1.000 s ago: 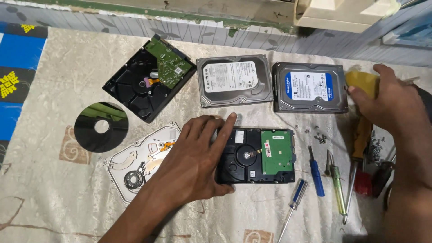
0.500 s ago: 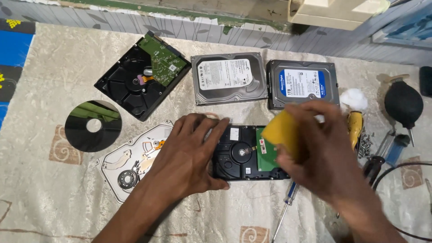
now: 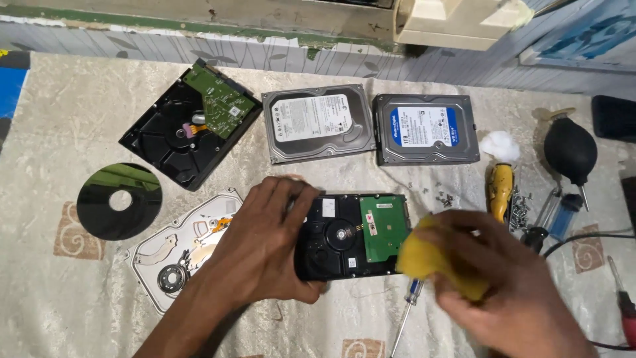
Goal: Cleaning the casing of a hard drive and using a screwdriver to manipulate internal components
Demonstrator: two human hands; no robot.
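— So, where's the hard drive (image 3: pixel 351 235)?
— Near centre of the cloth-covered table (image 3: pixel 79 119), circuit side up; the left hand (image 3: pixel 265 242) is clamped on its left end.
— And the right hand (image 3: pixel 510 292)?
— Closed around a yellow sponge (image 3: pixel 430 255) at its right edge.

Both forearms are bare, with no sleeves in view. The left hand (image 3: pixel 262 248) and the right hand (image 3: pixel 510 285) wear no gloves, rings, watch or wristband.
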